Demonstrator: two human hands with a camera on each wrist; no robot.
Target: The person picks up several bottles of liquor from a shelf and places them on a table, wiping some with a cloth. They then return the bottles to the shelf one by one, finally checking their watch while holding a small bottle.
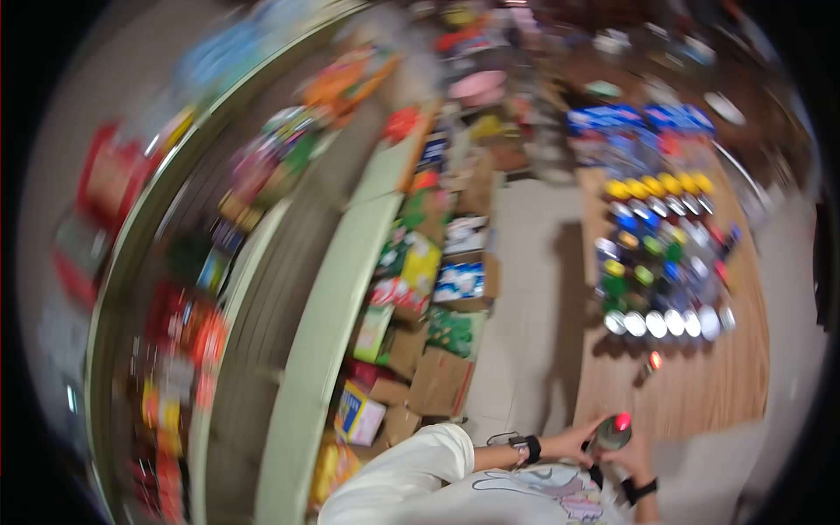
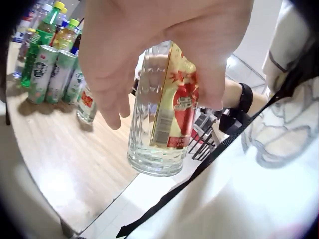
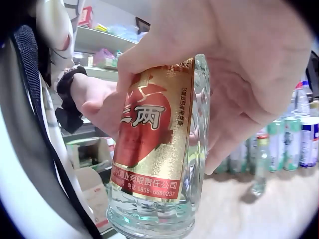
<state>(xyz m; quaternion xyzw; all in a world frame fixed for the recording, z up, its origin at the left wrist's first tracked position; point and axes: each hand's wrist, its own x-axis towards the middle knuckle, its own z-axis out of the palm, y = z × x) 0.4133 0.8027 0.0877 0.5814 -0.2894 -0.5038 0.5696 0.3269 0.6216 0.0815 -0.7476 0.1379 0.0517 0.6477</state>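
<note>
Both of my hands hold a clear ribbed glass liquor bottle (image 1: 612, 435) with a red cap, close in front of my body by the table's near edge. Its gold and red label (image 3: 149, 134) faces the right wrist camera. My left hand (image 1: 567, 444) grips the bottle from the left, its fingers and thumb spread round the upper part. From the right, my right hand (image 1: 633, 455) curls round the same upper part. The bottle's base hangs below both hands in the wrist views. A smaller red-capped glass bottle (image 1: 648, 368) stands alone on the table nearby.
Rows of drink bottles and cans (image 2: 42, 74) stand on the wooden table (image 1: 700, 394), with yellow-capped bottles (image 1: 661, 185) farther back. Blue-wrapped packs (image 1: 604, 120) sit at the far end. Left of the aisle, green shelves (image 1: 332, 262) hold packaged goods, with cardboard boxes (image 1: 440, 382) beside them.
</note>
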